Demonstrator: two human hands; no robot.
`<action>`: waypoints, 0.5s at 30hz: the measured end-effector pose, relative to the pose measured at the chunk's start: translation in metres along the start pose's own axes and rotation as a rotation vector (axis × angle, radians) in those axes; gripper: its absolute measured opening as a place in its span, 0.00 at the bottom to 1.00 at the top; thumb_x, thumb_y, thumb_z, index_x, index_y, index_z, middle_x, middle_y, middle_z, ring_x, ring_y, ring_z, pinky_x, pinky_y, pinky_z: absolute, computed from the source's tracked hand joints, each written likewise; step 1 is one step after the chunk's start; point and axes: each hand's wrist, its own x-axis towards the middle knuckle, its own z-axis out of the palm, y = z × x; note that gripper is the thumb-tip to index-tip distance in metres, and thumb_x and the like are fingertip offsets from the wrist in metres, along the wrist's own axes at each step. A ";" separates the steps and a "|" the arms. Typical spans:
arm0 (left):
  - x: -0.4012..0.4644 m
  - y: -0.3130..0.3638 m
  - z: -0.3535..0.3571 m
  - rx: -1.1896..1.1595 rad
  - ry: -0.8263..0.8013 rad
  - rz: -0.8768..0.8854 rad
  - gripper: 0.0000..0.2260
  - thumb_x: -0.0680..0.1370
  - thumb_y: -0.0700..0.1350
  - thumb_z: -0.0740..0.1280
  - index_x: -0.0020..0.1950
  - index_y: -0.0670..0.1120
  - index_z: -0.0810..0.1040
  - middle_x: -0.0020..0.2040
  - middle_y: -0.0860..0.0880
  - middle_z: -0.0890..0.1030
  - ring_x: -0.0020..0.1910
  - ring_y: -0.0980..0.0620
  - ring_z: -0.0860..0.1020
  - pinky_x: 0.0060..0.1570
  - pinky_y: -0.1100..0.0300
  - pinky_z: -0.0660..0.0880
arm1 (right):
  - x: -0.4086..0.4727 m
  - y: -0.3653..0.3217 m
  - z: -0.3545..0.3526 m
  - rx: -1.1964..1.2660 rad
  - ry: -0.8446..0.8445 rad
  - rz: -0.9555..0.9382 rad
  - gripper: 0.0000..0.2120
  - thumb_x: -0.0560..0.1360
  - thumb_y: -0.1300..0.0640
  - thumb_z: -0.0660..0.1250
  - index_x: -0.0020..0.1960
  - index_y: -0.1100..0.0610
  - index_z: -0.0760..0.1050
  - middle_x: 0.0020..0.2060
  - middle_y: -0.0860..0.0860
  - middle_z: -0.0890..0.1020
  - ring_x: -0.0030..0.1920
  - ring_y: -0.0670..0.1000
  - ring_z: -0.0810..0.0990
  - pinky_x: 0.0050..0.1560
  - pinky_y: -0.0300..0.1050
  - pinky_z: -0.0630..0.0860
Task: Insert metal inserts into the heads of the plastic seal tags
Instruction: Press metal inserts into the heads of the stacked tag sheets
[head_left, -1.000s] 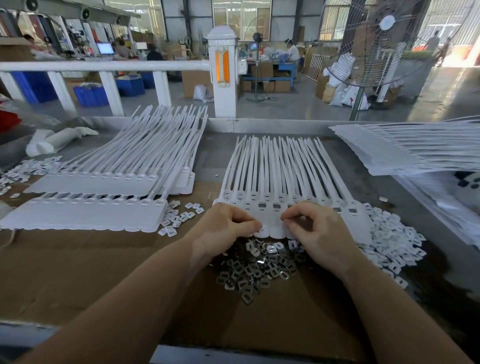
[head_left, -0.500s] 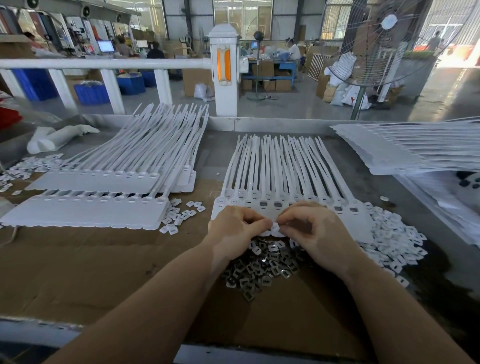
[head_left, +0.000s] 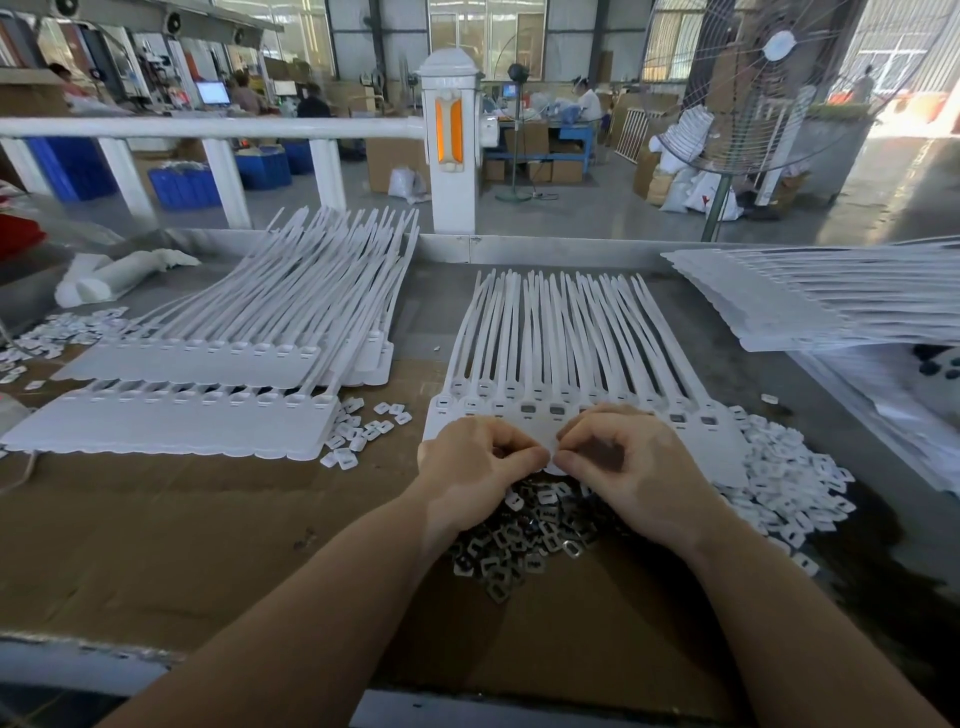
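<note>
Metal inserts (head_left: 524, 540) lie in a loose dark heap on the cardboard (head_left: 208, 545) nearest the person, right under the wrists, presumably so each new piece is a short reach away. Just above it both hands meet, the left hand (head_left: 475, 460) and right hand (head_left: 631, 467) curled with fingertips pinched together at the rounded lower edge of the seal tags (head_left: 550, 374); whether an insert sits between them I cannot tell. The tags lie fanned on the worktop (head_left: 727, 332), heads toward the person and slots up, which suits filling them in a row. White plastic caps (head_left: 779, 478) are piled to the right. Farther left, more tag stacks (head_left: 208, 374) rest apart.
</note>
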 end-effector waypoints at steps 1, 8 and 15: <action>-0.001 0.000 -0.001 -0.006 -0.009 0.002 0.04 0.74 0.54 0.68 0.41 0.57 0.80 0.41 0.58 0.81 0.47 0.59 0.77 0.62 0.47 0.67 | 0.000 0.000 0.000 -0.009 -0.005 -0.002 0.03 0.70 0.56 0.71 0.41 0.55 0.81 0.41 0.45 0.81 0.48 0.48 0.77 0.55 0.54 0.72; 0.000 -0.001 -0.001 -0.086 -0.047 -0.005 0.04 0.71 0.52 0.71 0.44 0.53 0.83 0.40 0.57 0.83 0.45 0.60 0.79 0.62 0.48 0.69 | 0.001 0.000 0.000 -0.062 -0.058 -0.005 0.02 0.74 0.56 0.68 0.42 0.52 0.77 0.43 0.44 0.79 0.49 0.46 0.75 0.58 0.53 0.70; 0.014 0.000 -0.015 -0.170 0.037 -0.006 0.02 0.75 0.45 0.69 0.44 0.52 0.80 0.39 0.58 0.79 0.40 0.64 0.75 0.35 0.72 0.67 | 0.000 0.000 0.000 -0.050 0.026 0.020 0.03 0.75 0.59 0.66 0.46 0.54 0.79 0.42 0.44 0.78 0.48 0.47 0.75 0.53 0.46 0.73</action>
